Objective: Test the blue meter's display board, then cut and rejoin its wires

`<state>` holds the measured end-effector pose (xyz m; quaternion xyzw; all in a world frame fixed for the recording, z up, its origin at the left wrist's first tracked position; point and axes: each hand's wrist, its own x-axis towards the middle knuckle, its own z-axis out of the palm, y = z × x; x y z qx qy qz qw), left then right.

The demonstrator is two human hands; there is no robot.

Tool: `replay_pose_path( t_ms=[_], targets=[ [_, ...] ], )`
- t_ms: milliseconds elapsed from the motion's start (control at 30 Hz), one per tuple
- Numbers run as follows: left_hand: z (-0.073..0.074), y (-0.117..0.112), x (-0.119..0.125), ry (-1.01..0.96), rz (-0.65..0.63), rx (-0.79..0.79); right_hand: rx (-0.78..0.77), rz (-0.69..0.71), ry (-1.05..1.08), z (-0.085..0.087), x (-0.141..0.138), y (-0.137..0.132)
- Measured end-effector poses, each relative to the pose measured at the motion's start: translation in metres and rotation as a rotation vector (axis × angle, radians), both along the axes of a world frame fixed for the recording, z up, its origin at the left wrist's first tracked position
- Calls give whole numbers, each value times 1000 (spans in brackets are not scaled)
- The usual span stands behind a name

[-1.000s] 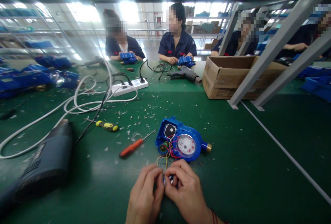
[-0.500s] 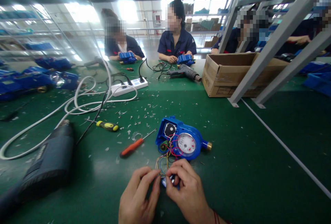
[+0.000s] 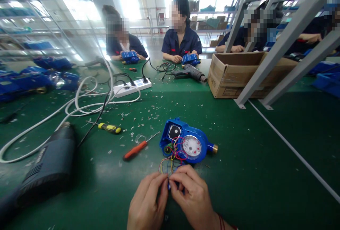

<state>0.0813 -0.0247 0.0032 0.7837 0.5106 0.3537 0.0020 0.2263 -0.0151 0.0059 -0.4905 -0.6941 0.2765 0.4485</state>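
Observation:
A blue water meter lies on the green table, with its round dial and an open square housing facing up. Thin coloured wires trail out of the housing toward me. My left hand is closed, thumb and fingers pinching the wires near their ends. Right beside it, my right hand pinches the wires too, the fingertips of both hands almost meeting. A small blue piece shows partly between the hands, mostly hidden by the fingers. Left of the meter rests an orange-handled screwdriver.
A large heat gun lies at left, near a yellow-and-black screwdriver. Behind are a white power strip with looped cables, another heat gun and a cardboard box beside metal struts. Co-workers sit across the table handling blue meters.
My left hand has shifted slightly right, bringing the fingertips of both hands together on the wires. The small blue piece is now more covered. The meter stays put.

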Motion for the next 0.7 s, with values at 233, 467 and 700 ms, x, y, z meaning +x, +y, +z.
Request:
replay_pose_path(
  t_ms=[233,467,700],
  targets=[
    [0,1,7,-139,37,-161,-24,-2,14,5,-1,1],
    [4,5,1,-291,137,-263,-46,-27,58,6,-1,-1],
    [8,5,-20,-420,488,-212,-106,-20,9,6,0,-3]
  ],
)
